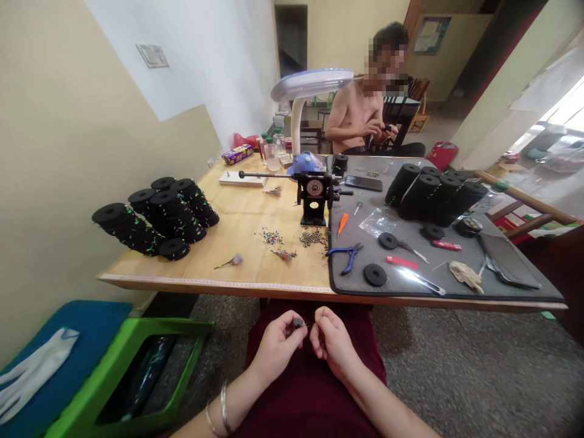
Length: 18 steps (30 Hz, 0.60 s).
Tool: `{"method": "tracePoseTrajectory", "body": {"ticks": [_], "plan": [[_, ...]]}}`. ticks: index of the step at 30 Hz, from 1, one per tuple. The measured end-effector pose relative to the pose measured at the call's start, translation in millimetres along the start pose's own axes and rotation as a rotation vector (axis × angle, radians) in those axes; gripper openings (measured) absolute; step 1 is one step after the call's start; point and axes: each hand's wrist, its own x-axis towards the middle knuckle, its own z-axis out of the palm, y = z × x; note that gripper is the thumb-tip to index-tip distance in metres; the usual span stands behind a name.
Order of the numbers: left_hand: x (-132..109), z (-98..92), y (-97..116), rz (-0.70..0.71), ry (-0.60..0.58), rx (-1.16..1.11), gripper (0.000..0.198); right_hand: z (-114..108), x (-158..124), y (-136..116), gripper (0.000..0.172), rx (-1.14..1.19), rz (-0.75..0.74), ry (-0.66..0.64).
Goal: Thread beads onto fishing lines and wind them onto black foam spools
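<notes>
My left hand (283,340) is closed in a pinch on a small dark grey piece (298,323), too small to name, above my lap. Close beside it, my right hand (329,336) has its fingers curled together, and whatever they hold is hidden. Both hands are just in front of the table edge. On the wood beyond them lie a pile of coloured beads (270,236), a heap of small brass-coloured parts (312,237), a small cluster of coloured pieces (283,254) and a small grey-headed piece with a thin stem (235,260).
A black winding machine (314,198) stands mid-table below a lamp (310,84). Black foam spools (168,207) stack at left, more (429,188) at right. Pliers (350,258), scissors (410,246) and a phone (364,183) lie on the grey mat (356,286). Another person (360,115) sits opposite.
</notes>
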Motion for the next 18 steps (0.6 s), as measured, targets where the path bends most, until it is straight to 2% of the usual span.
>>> {"method": "tracePoseTrajectory", "body": {"ticks": [5,18], "plan": [[-0.7,0.0,2.9,-0.001,0.005,-0.002,0.013,-0.4,0.3,-1.6,0.016,0.008,-0.073,0.017],[1.6,-0.9,0.4,-0.015,0.006,-0.027,0.008,-2.1,-0.6,-2.7,0.018,-0.037,-0.103,0.029]]}}
